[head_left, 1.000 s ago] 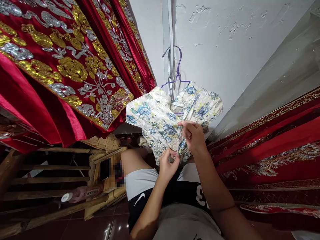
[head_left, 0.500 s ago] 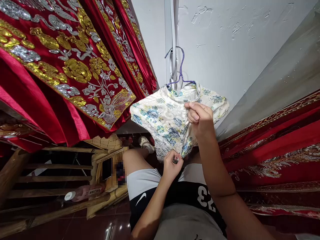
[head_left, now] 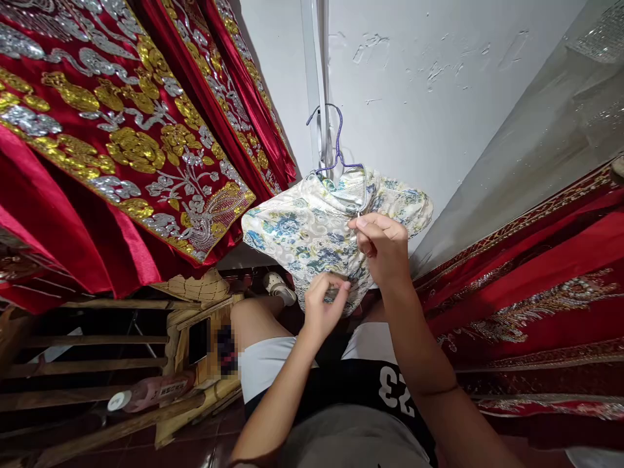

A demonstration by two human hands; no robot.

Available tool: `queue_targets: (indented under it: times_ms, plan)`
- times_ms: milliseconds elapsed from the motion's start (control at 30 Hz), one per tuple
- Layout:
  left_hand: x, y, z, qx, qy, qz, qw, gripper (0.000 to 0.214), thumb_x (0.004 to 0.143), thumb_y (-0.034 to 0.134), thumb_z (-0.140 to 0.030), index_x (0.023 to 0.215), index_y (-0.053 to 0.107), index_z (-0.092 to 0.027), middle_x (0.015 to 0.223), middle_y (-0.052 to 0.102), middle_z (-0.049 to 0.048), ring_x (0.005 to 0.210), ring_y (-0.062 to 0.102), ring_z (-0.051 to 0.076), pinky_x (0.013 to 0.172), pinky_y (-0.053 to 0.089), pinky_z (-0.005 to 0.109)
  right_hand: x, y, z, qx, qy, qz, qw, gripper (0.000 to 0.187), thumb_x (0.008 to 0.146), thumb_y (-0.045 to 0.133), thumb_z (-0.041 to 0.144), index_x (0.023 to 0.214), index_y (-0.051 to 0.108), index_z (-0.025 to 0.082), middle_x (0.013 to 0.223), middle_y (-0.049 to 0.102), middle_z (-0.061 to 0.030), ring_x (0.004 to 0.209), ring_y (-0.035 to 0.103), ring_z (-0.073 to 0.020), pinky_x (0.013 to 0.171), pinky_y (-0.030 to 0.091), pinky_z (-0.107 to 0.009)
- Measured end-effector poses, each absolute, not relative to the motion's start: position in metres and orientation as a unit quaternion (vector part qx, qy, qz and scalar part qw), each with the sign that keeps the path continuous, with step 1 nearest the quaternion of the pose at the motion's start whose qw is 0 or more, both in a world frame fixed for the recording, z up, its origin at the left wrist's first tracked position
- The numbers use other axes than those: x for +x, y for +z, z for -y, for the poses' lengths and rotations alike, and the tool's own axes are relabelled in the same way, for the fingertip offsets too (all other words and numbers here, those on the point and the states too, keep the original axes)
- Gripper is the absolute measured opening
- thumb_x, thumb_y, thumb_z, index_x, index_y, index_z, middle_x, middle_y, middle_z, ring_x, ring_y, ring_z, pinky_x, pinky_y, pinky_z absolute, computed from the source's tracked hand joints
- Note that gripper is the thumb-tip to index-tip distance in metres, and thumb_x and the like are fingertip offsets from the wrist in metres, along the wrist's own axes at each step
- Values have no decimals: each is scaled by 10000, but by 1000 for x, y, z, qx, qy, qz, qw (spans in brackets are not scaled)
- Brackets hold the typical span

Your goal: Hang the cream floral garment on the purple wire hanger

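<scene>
Head view, looking down. A floral garment (head_left: 312, 227), cream with blue and yellow flowers, hangs on a purple wire hanger (head_left: 338, 140) hooked to a vertical strip on the white wall (head_left: 429, 84); the garment sits in the middle of the view, between two masses of red cloth. The right hand (head_left: 385, 250) is closed, its thumb and forefinger pinching the garment's front edge just below the collar; whether a small fastener lies between the fingertips is too small to tell. The left hand (head_left: 322, 305) lies lower on the same edge, fingers curled and pinching a fold of the fabric near the hem. To the left hangs red cloth with gold and silver embroidery (head_left: 121, 143), touching the garment's sleeve; to the right lies further red embroidered cloth (head_left: 536, 286). Below left stands a wooden rack (head_left: 97, 341), on whose lower rail a pink bottle (head_left: 156, 390) with a white cap lies on its side. A small wooden compartment (head_left: 180, 338) at the rack's end holds a dark flat device (head_left: 197, 340) upright; its other contents are blurred. A woven straw piece (head_left: 195, 286) rests on top of it
</scene>
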State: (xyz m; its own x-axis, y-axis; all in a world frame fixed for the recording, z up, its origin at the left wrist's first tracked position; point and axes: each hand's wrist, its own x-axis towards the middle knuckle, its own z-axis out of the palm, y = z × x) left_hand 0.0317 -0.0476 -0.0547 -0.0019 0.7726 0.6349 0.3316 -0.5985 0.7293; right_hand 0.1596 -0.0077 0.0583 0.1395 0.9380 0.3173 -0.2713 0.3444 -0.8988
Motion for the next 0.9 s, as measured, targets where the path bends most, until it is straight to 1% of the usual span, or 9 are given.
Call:
queue_targets:
  times_ms: [167,233,300,367,500,667,733,800,900]
  plan:
    - [23,25,13,665,650,-348,116,221,996,594,-341,828,625,-201,785,651,17,764,617,164,736,486,305,164,62,10,-350,438,491,667,176,786,700,356,750,737,188,480,422,64,447,334,-82,453,267,-249]
    - [20,50,0,669,662,-324,101,209,1005,588,-360,893,644,-193,813,648,13,773,617,152,742,486,295,165,63,11,-347,436,496,666,173,796,694,350,743,736,190,477,423,63,447,335,-83,453,268,-248]
    - [19,67,-9,698,639,-310,95,187,1005,598,-366,1008,665,-192,861,660,13,793,618,145,765,489,293,166,64,10,-343,431,502,666,172,808,685,342,741,736,192,474,420,63,447,331,-83,453,261,-247]
    - [20,76,-15,738,595,-307,82,178,1003,611,-355,1044,674,-193,897,679,19,803,614,145,778,485,298,165,64,6,-344,421,510,666,175,819,681,333,729,730,191,474,420,61,449,329,-84,455,252,-248]
    - [21,76,-21,751,580,-317,12,155,1018,583,-289,929,643,-179,870,657,19,806,590,148,791,464,302,157,55,-11,-385,386,520,658,177,806,702,321,698,703,181,497,455,51,466,340,-86,468,231,-252]
    - [-10,63,-44,625,700,-345,-28,154,1037,558,-300,974,616,-171,909,604,15,862,564,144,833,450,286,150,21,-28,-435,372,518,635,206,783,641,281,599,596,197,486,402,62,477,308,-92,480,205,-258]
    - [-38,53,-62,533,772,-347,-5,130,1033,570,-253,953,606,-157,898,578,3,843,532,120,810,436,250,153,6,-27,-451,372,517,625,214,761,623,267,567,556,206,483,381,65,489,311,-95,490,209,-262]
    - [-70,39,-82,431,829,-351,61,152,1031,549,-149,880,566,-154,825,523,-26,785,489,87,790,422,205,157,-8,-22,-467,372,502,626,223,741,622,264,545,533,209,473,354,71,489,292,-93,498,208,-266]
    - [-106,8,-102,417,817,-366,155,318,1098,307,-134,829,466,-193,721,454,-51,655,455,71,706,434,180,160,-24,-10,-465,387,474,640,230,725,627,267,530,521,208,472,316,78,488,265,-85,504,211,-268]
